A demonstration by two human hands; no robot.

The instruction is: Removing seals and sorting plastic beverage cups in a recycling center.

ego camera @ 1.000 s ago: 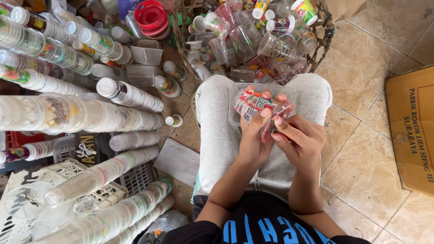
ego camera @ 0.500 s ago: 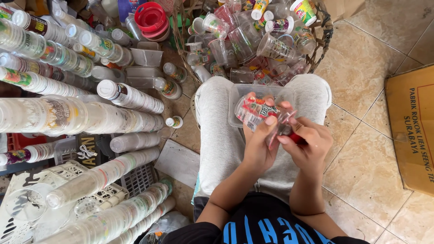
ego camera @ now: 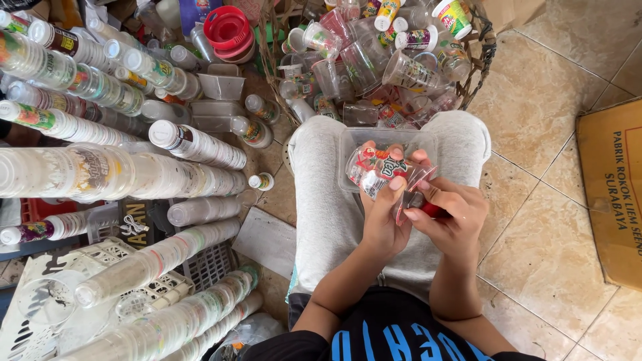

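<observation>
My left hand (ego camera: pixel 382 214) grips a clear plastic cup with a red and green printed label (ego camera: pixel 371 167), held sideways over my lap. My right hand (ego camera: pixel 449 214) is at the cup's rim, fingers pinched around a small red tool (ego camera: pixel 431 210) that is mostly hidden, with the peeled lid film beside it. Under the cup a clear plastic tray (ego camera: pixel 351 144) rests on my grey trousers (ego camera: pixel 321 200).
A wicker basket (ego camera: pixel 483 50) full of used plastic cups stands just beyond my knees. Long stacks of nested cups (ego camera: pixel 120 174) lie to the left, over white crates (ego camera: pixel 100 257). Red lids (ego camera: pixel 227 30) sit at the back. A cardboard box (ego camera: pixel 612 194) lies on the tiled floor at right.
Both hands have shifted slightly toward me with the cup. The right hand's fingers have moved along the rim, and the red tool now shows in them.
</observation>
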